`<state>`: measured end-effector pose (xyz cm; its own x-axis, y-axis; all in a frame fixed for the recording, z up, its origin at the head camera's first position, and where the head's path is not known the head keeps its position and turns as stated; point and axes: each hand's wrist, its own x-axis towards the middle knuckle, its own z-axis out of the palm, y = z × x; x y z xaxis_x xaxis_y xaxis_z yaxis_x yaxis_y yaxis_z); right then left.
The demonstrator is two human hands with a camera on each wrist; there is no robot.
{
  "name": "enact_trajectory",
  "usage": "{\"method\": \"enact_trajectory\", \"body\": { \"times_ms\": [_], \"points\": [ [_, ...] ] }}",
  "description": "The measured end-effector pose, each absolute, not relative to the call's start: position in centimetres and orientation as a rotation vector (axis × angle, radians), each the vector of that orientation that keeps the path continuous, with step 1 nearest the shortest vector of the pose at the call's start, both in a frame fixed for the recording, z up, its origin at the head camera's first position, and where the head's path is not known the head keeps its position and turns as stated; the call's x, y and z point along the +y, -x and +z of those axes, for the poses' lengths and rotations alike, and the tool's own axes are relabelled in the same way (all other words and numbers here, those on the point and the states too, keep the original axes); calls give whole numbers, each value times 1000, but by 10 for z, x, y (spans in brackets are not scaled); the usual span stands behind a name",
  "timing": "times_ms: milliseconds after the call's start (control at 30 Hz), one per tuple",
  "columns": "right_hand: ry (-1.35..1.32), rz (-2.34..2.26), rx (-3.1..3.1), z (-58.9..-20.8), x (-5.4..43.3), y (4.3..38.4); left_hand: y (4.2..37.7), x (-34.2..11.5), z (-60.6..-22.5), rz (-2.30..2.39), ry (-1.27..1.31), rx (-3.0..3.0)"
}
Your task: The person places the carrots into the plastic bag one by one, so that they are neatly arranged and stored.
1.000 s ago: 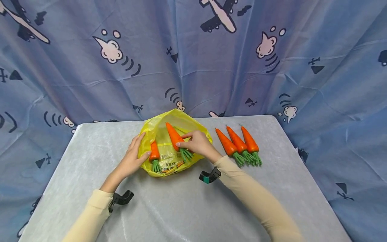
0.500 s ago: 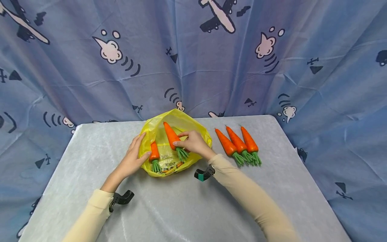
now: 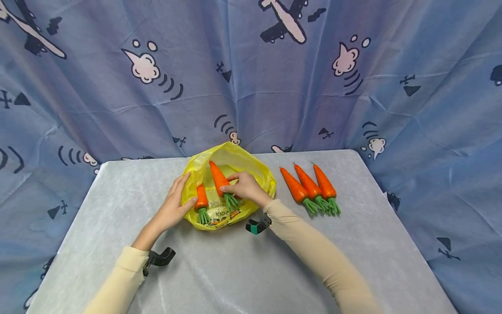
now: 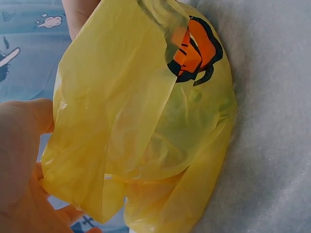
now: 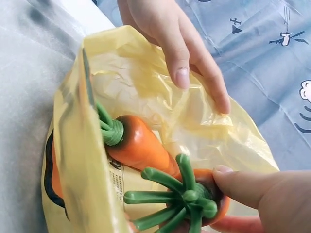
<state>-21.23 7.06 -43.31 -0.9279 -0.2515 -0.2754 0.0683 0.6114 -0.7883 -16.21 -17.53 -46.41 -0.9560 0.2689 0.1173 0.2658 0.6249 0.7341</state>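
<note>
A yellow plastic bag [image 3: 255, 165] stands with its mouth wide, its left rim between the thumb and fingers of my left hand [image 3: 172, 207]. One carrot [image 3: 201, 197] lies inside near that rim, green stalks toward me. Over the bag's opening, my right hand [image 3: 245, 188] pinches a second carrot [image 3: 218, 176] near its stalk end, thumb on the near side. In the right wrist view, the green stalks [image 5: 189, 196] of this held carrot overlap the lying carrot [image 5: 141, 141]. From the left wrist, mostly the bag's outer wall [image 4: 112, 97] shows, hiding the carrots.
Right of the bag, three carrots [image 3: 307, 185] lie side by side on the grey-white table [image 3: 219, 274], stalks toward me. A blue curtain [image 3: 251, 65] with aeroplane prints hangs right behind the table's far edge.
My right hand has moved left with the carrot, bringing it closer to the one lying in the bag. My left hand keeps its place at the rim.
</note>
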Motion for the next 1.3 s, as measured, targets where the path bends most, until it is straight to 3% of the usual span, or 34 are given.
{"method": "enact_trajectory", "body": {
  "times_ms": [1300],
  "points": [
    [187, -1138, 2495, -464, 46, 211, 163, -172, -467, 1269, -468, 2822]
  ]
}}
